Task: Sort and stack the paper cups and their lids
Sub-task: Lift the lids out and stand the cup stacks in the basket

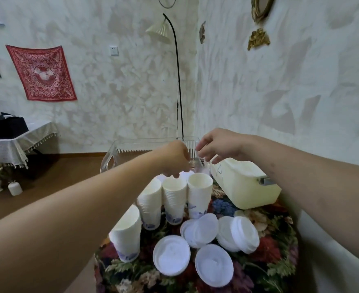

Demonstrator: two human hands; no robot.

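Now, by item:
Cups: four stacks of white paper cups with blue print [175, 199] stand upright on the floral tablecloth [269, 263], mouths up, long axes vertical; the 8 o'clock stack [126, 233] leans left.
Lids: flat white plastic lids [171, 258] lie in overlapping piles at 5 to 6 o'clock of the cups.
Left hand [173, 158]: fingers curled downward above the cups; whether it holds anything, cannot tell.
Right hand [221, 144]: fingers loosely spread, holding nothing, over the clear ribbed plastic tray [119, 152].
Cream box [243, 182]: at 3 o'clock of the cups.
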